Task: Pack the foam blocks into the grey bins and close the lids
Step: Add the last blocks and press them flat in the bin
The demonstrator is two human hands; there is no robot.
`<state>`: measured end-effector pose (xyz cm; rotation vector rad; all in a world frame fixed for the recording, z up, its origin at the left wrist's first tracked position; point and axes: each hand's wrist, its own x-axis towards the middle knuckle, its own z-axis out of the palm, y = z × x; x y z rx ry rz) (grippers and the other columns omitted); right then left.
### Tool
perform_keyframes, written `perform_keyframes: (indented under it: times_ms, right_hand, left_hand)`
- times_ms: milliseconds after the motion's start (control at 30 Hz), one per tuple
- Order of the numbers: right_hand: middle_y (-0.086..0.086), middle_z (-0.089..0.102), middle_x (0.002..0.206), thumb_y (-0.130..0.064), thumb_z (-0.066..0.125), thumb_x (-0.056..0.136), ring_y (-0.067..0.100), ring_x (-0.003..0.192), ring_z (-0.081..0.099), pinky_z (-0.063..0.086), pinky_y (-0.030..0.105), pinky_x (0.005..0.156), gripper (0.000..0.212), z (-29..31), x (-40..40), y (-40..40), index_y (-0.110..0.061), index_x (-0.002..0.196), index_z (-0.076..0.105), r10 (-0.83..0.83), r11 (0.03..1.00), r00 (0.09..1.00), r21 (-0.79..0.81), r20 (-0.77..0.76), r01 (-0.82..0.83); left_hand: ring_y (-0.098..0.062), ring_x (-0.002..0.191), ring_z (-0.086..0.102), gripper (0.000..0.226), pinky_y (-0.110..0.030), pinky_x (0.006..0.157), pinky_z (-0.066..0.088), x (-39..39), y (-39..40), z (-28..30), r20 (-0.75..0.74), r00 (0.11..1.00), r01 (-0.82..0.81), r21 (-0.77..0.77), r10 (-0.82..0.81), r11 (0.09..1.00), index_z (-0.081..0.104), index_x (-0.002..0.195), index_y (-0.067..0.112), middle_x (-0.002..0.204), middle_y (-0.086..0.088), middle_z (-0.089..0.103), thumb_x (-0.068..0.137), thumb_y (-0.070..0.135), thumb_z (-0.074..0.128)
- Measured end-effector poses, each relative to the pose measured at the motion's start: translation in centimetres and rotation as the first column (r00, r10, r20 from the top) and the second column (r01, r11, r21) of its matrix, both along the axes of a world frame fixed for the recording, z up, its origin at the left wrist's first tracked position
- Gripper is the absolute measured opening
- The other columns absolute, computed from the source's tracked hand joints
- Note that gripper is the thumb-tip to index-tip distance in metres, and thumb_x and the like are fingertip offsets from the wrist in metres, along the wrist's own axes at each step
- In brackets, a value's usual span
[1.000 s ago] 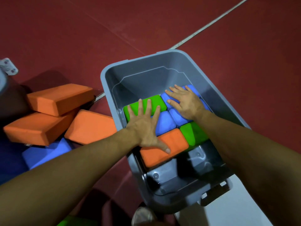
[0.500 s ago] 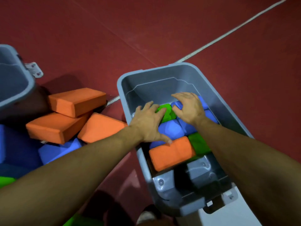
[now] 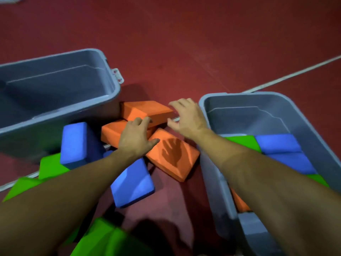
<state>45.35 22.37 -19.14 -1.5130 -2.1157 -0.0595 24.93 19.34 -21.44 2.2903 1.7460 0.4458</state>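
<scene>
Nearest, green blocks (image 3: 108, 239) lie on the red floor (image 3: 184, 43) before the orange pile (image 3: 171, 156). Left of the pile stand blue blocks (image 3: 132, 182). Over the pile, the left hand (image 3: 135, 139) and the right hand (image 3: 186, 117) hover with loose fingers, holding nothing. Right of the pile, a grey bin (image 3: 208, 163) holds packed blocks (image 3: 278, 143). Behind and left of the pile stands a second bin (image 3: 110, 76).
</scene>
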Motion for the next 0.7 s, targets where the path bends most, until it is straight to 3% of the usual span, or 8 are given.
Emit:
perform_keyframes:
  times_ms: [100,233,400,533,633,700]
  right_hand:
    - [0.007,0.061,0.109,-0.047,0.06,0.067,0.033,0.095,0.055,0.049,0.046,0.084,0.06,-2.4,-4.3,2.3,-0.017,0.119,0.063,0.029,0.993,0.999,-0.114,0.04,-0.025]
    - [0.01,0.054,0.13,-0.041,0.076,0.067,0.036,0.109,0.053,0.045,0.044,0.097,0.071,-5.7,-7.9,4.7,-0.02,0.131,0.056,0.046,0.967,0.996,-0.253,0.076,-0.025]
    - [0.006,0.029,0.157,-0.038,0.077,0.075,0.037,0.128,0.039,0.038,0.045,0.108,0.081,-8.7,-9.6,6.6,-0.035,0.147,0.038,0.101,0.923,0.982,-0.382,0.16,-0.033]
    - [0.001,0.027,0.157,-0.04,0.074,0.078,0.036,0.13,0.035,0.045,0.047,0.099,0.076,-9.5,-10.0,7.0,-0.037,0.144,0.037,0.069,0.924,0.967,-0.381,0.244,0.03]
    - [0.001,0.034,0.146,-0.042,0.075,0.077,0.037,0.12,0.042,0.046,0.043,0.08,0.071,-9.4,-9.9,6.9,-0.031,0.136,0.037,-0.021,0.935,0.962,-0.336,0.273,0.116]
    - [0.004,0.04,0.137,-0.035,0.076,0.078,0.037,0.114,0.046,0.047,0.043,0.079,0.067,-9.1,-9.4,6.9,-0.025,0.133,0.039,-0.062,0.94,0.968,-0.311,0.245,0.139]
  left_hand:
    - [-0.035,0.117,0.041,0.086,-0.054,0.087,0.048,-3.0,0.5,-1.6,-0.136,0.99,-0.043,-0.043,0.037,0.998,0.044,0.135,0.031,0.129,-0.004,0.045,0.063,0.06,0.08]
    - [-0.035,0.138,0.02,0.1,-0.063,0.089,0.042,-6.0,1.3,-4.0,-0.316,0.948,-0.084,-0.18,0.023,0.98,0.034,0.143,0.039,0.151,0.001,0.027,0.058,0.056,0.085]
    - [-0.034,0.146,0.006,0.108,-0.072,0.094,0.039,-7.8,2.9,-6.3,-0.351,0.936,-0.085,-0.286,-0.021,0.954,0.03,0.148,0.036,0.158,-0.001,0.017,0.059,0.044,0.09]
    - [-0.036,0.146,0.005,0.091,-0.07,0.095,0.039,-8.2,3.3,-7.4,-0.384,0.923,-0.068,-0.248,-0.034,0.966,0.025,0.151,0.034,0.159,-0.004,0.015,0.077,0.021,0.077]
    - [-0.036,0.145,0.008,0.084,-0.068,0.091,0.041,-8.2,3.4,-7.7,-0.413,0.91,-0.067,-0.196,-0.021,0.978,0.023,0.149,0.036,0.158,-0.003,0.016,0.083,0.022,0.073]
    - [-0.035,0.144,0.01,0.086,-0.065,0.091,0.041,-8.1,3.3,-7.5,-0.429,0.903,-0.064,-0.188,-0.023,0.98,0.022,0.149,0.036,0.158,-0.001,0.017,0.081,0.027,0.074]
